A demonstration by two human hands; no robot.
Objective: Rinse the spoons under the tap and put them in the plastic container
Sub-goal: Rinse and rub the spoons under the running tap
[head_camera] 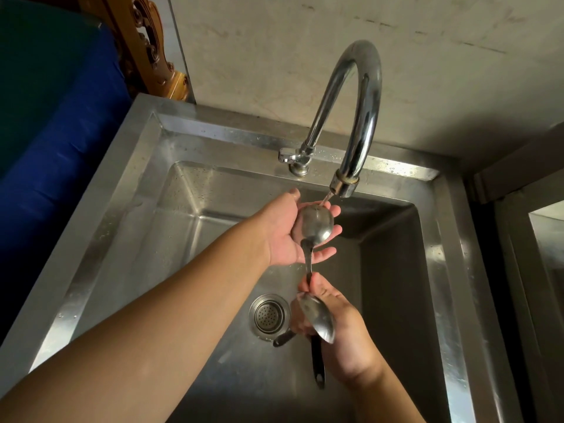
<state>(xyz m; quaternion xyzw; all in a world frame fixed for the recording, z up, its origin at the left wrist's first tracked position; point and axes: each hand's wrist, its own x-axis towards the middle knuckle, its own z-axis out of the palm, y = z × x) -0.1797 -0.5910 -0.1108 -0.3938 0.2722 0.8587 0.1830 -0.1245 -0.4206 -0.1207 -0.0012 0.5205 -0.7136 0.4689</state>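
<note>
Two steel spoons noted over a brushed stainless sink (451,270). One spoon (316,224), bowl rounded and glossy, is held under the curved chrome tap (363,96); left hand (293,233) is cupped beneath, fingers spread. Its handle is pinched by right hand (338,328) fingers, with second spoon (319,320) also gripped there.

This looks like a plain home kitchen or scullery. A deep steel sink (146,190) fills most of the frame, with a strainer drain (268,315) at lower centre and a tall curved tap (360,96) running water at the back rim. Behind it, across the top, is a stained, unpainted wall (274,56). At upper left stand a carved wooden furniture piece (146,47) and a blue cloth (61,141).
</note>
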